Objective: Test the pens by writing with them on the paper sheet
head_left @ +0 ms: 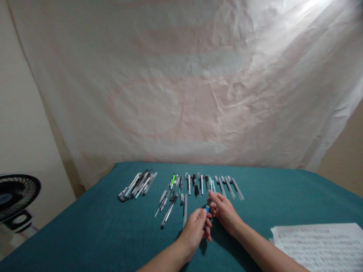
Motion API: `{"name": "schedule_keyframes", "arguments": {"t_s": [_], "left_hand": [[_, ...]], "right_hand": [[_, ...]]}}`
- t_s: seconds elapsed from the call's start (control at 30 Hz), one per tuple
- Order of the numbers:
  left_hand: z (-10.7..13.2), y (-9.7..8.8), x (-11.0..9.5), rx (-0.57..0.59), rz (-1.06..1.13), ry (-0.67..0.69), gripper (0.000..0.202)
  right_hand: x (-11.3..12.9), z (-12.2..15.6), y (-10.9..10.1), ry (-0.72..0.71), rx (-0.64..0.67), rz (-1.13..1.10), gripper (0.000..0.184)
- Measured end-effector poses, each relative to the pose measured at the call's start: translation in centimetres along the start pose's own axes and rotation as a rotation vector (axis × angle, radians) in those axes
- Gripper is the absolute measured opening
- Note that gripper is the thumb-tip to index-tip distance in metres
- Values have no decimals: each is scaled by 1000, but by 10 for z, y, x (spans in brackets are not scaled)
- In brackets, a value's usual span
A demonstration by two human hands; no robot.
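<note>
My left hand (pixel 196 228) and my right hand (pixel 224 210) meet over a teal tablecloth (pixel 93 230), both with fingers pinched on a small pen with a blue part (pixel 207 208) held between them. Just beyond lies a row of pens (pixel 204 183) side by side. A bundle of pens (pixel 138 184) lies further left. A few loose pens (pixel 170 206) lie in front of the row, near my left hand.
A printed sheet of paper (pixel 320 245) lies at the near right of the table. A black fan (pixel 14 198) stands off the table's left side. A creased white sheet (pixel 187 83) hangs behind the table.
</note>
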State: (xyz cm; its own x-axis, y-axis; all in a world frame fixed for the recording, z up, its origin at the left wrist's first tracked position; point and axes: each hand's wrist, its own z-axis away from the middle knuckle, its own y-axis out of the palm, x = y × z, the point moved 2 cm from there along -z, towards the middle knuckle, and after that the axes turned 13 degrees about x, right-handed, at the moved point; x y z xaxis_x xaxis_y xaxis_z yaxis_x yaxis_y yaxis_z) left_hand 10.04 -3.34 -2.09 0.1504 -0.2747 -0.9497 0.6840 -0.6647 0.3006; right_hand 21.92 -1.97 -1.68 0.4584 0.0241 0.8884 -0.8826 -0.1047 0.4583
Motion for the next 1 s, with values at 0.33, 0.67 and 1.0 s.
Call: {"name": "schedule_keyframes", "arguments": {"t_s": [0.33,0.67,1.0], "left_hand": [[0,-1,0,-4,17,1,44],[-1,-1,2,-9,19,1,47],[1,-1,0,-7,51,0,46]], "right_hand": [[4,1,1,3,69,-66,34],[1,0,0,-10,63,-21,30],[-1,-1,-1,4,38,-32,30]]}}
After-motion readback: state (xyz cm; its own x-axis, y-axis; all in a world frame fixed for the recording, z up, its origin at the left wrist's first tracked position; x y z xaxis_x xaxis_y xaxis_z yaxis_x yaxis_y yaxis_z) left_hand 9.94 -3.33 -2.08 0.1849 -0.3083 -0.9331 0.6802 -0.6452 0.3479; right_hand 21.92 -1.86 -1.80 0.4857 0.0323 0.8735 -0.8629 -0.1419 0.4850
